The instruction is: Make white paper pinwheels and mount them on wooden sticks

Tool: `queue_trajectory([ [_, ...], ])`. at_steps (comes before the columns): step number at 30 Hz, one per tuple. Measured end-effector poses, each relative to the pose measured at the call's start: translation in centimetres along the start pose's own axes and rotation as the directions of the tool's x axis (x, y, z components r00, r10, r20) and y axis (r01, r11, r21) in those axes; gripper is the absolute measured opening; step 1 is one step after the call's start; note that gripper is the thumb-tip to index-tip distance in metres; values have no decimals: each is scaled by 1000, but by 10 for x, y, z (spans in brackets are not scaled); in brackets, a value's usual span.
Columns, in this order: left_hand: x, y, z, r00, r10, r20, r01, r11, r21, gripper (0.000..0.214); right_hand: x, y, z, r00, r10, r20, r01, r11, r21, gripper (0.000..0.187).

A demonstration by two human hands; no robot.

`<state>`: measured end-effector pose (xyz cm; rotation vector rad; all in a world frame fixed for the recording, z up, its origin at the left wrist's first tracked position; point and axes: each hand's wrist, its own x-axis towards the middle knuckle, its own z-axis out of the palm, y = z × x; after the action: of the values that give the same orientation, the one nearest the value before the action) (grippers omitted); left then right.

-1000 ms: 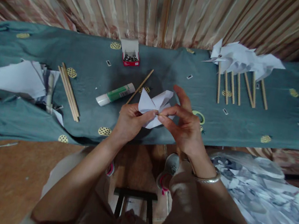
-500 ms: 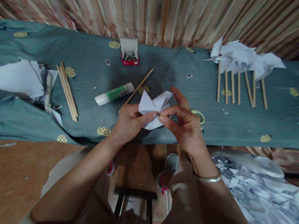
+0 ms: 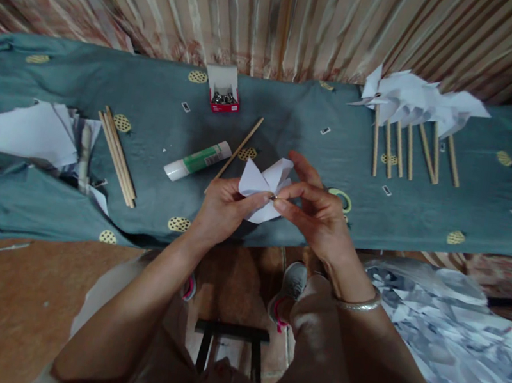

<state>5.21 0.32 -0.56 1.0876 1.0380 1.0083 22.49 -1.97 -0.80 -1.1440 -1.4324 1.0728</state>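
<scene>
The folded white paper was held up over the near side of the cloth-covered bench, its points flaring toward eleven and one o'clock. The left hand grasped it from its nine o'clock side, thumb pressed close to the centre. The right hand came in from three o'clock, its thumb and forefinger pinching a small shiny piece at the middle of the paper.

Taking the folded paper as the dial's centre, with twelve straight ahead, a glue stick lay between nine and ten. A loose wooden stick ran from beside the left hand toward one. An open red-and-white box of metal bits stood at eleven. At nine lay several wooden sticks and, farther out, white sheets. Paper pinwheels on sticks overlapped between one and two; a pale green handle showed at three.
</scene>
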Motion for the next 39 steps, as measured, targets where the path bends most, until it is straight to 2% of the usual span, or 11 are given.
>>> queue_trajectory([
  [10, 0, -1, -1, 1000, 1, 4, -1, 999, 53, 25, 0, -1, -2, 1000, -10, 6, 10, 999, -50, 1],
  [19, 0, 1, 2, 1000, -7, -9, 7, 1000, 17, 24, -1, -1, -2, 999, -5, -35, 2, 996, -94, 5],
  [31, -1, 4, 4, 999, -44, -6, 44, 999, -32, 32, 0, 4, 2, 998, 12, -68, -16, 997, -71, 9],
  [39, -1, 2, 3, 999, -36, -26, 36, 999, 3, 26, 0, 5, 3, 998, 35, -60, -38, 998, -53, 3],
])
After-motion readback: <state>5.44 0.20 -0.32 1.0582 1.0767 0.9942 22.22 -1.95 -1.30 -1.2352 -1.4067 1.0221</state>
